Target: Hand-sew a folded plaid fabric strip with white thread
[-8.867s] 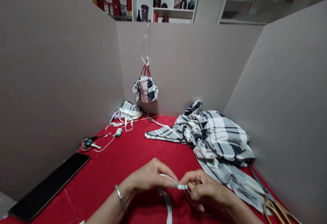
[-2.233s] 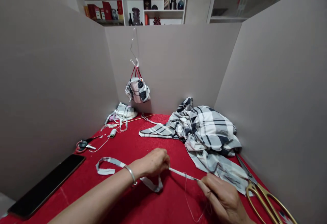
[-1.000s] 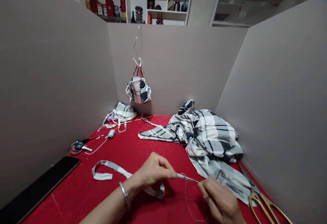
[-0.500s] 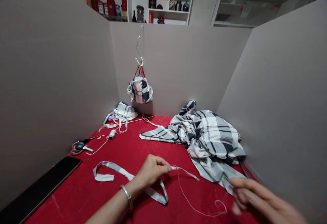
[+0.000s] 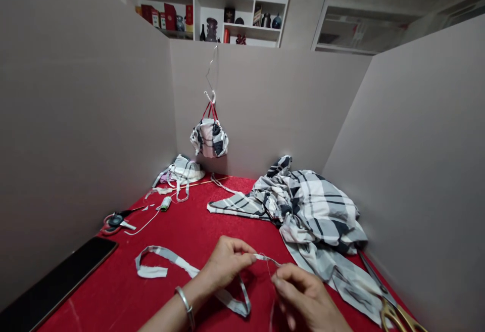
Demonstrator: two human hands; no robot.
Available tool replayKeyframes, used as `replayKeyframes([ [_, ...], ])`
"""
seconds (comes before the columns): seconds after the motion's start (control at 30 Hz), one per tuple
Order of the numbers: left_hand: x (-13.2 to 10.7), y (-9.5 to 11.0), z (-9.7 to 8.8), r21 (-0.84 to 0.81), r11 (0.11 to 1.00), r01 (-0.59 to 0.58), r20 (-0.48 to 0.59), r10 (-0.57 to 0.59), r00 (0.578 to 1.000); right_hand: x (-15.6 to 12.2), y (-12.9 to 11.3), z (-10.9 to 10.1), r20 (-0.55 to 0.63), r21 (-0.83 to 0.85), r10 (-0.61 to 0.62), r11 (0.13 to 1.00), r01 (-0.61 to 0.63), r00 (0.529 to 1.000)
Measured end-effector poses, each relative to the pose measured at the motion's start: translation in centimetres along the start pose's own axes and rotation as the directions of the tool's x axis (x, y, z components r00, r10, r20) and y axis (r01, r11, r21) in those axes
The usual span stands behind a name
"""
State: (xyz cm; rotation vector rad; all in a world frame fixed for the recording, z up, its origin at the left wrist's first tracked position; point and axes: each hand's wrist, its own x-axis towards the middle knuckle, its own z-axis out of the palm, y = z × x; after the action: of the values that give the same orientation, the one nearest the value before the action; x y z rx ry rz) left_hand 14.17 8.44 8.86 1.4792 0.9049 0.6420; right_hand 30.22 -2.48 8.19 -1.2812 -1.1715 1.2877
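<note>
My left hand (image 5: 227, 263), with a metal bangle on the wrist, is closed in a pinch on one end of a narrow grey-and-white fabric strip (image 5: 172, 262). The strip loops over the red table (image 5: 178, 231) to the left and curls under my wrist. My right hand (image 5: 303, 296) is closed just right of the strip's pinched end, fingertips almost touching it. A thin white thread (image 5: 272, 317) hangs down from between the hands; whether the right fingers grip it or a needle is too small to tell.
A heap of plaid cloth (image 5: 310, 210) lies at the right, gold-handled scissors (image 5: 397, 312) by the right wall. Small scissors (image 5: 115, 220), a thread spool (image 5: 164, 203) and a dark phone (image 5: 53, 281) lie at the left. A plaid pouch (image 5: 209, 139) hangs on the back panel.
My right hand swung out to the right, drawing the thread long, and has come back in to the strip's end. The left hand kept its pinch on the strip.
</note>
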Motion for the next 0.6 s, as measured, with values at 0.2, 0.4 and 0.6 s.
replayKeyframes([
  [0.2, 0.2, -0.4, -0.2, -0.101, 0.994, 0.041, 0.043, -0.037, 0.998, 1.9, 1.2, 2.1, -0.13, 0.062, -0.049, 0.996, 0.057, 0.99],
  [0.4, -0.1, 0.2, 0.2, -0.22, 0.971, 0.093, 0.098, -0.073, 0.993, 1.2, 1.6, 2.3, -0.116, -0.021, -0.061, 0.998, 0.059, 0.991],
  [0.6, -0.2, 0.3, 0.4, -0.263, 0.959, 0.109, 0.081, -0.091, 0.993, 0.9, 1.3, 2.0, -0.149, -0.136, -0.117, 0.986, 0.097, 0.982],
])
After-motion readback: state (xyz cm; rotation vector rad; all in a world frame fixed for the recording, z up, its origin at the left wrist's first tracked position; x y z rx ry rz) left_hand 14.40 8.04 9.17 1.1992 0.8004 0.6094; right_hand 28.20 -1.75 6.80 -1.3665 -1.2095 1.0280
